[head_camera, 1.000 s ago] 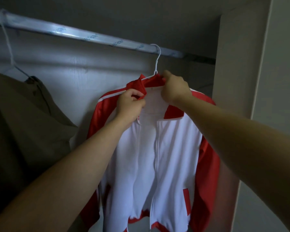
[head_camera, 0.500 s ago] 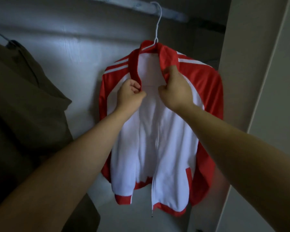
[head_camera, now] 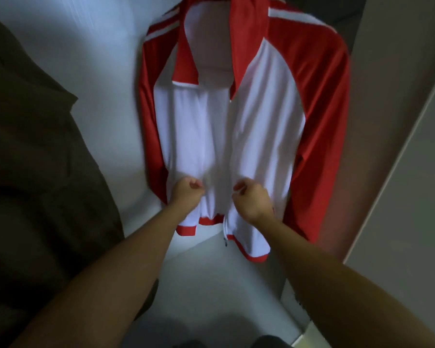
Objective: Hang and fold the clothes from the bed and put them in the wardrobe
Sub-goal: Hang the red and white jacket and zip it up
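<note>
Red-and-white zip-front fabric jacket (head_camera: pixel 236 134): collar top cut off by the upper edge. Dark olive hanging garment (head_camera: pixel 30 172): cut off at the left edge. Left hand (head_camera: pixel 186 194) and right hand (head_camera: pixel 253 202): blurred, grip on fabric undeterminable.

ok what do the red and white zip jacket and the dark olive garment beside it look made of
The red and white zip jacket looks like smooth knit polyester: soft drape, faint sheen. The dark olive garment seems matte woven cotton, but too dim to be sure.
</note>
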`<state>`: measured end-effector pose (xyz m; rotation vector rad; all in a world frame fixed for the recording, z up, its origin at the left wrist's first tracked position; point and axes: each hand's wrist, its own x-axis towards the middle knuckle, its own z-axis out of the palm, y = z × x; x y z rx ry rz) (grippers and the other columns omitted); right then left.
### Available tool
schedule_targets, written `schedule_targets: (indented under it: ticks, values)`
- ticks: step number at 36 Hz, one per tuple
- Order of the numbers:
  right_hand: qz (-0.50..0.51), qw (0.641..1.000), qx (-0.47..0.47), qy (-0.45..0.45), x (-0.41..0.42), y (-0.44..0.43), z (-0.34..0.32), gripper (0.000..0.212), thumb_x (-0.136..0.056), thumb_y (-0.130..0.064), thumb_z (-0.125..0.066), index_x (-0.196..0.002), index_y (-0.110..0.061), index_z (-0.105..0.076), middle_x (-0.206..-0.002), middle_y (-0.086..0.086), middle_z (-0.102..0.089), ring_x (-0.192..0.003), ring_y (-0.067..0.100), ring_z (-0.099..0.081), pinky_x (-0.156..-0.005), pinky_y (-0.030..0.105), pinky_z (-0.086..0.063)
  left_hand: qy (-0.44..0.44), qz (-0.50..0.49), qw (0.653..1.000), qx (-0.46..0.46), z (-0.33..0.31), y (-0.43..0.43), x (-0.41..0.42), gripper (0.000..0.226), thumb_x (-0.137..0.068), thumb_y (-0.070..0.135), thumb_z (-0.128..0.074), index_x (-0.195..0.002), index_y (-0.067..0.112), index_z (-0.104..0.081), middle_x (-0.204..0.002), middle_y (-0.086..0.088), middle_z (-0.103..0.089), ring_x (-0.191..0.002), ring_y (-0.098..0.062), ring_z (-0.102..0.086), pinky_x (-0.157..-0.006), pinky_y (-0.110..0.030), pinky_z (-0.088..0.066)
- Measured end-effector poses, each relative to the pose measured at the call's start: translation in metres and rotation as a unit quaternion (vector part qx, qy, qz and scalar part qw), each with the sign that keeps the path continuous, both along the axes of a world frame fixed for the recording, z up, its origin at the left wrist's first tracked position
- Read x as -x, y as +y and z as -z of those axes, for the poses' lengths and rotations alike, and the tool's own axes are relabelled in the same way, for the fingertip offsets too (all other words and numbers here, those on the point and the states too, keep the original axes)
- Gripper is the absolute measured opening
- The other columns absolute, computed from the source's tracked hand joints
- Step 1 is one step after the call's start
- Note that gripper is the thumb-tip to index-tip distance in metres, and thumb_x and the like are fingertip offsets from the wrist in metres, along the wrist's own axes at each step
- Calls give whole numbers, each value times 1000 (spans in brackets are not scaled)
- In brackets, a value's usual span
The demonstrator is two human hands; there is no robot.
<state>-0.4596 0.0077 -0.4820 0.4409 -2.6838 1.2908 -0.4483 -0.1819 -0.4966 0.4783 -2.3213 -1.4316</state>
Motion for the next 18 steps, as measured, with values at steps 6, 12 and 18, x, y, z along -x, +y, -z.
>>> schedule_targets:
  ticks: [6,12,18]
  values:
    - [8,985,32,-169,-4,-19,76,16,-85,-13,-61,-76,-11,-74,-67,2,-68,-66,19,-66,-64,28,-53,-116,-24,993,-32,83,-19,-15,8,-80,10,-73,-76,14,-67,-65,0,-63,-62,-19,-59,-54,-21,-44]
    - [59,933,73,-347,-2,-32,131,18,-90,-14,-61,-82,-1,-70,-65,10,-61,-59,23,-57,-51,29,-44,-189,-55,965,-171,138,-30,-14,17,-85,21,-71,-78,11,-60,-71,-6,-63,-49,-18,-54,-46,-23,-42]
    - [125,794,164,-572,-3,-31,162,9,-97,-13,-55,-100,-6,-59,-95,9,-57,-78,22,-57,-63,31,-45,-250,-71,893,-368,175,-27,-6,14,-93,17,-63,-83,12,-55,-73,-7,-52,-51,-18,-51,-46,-22,-43]
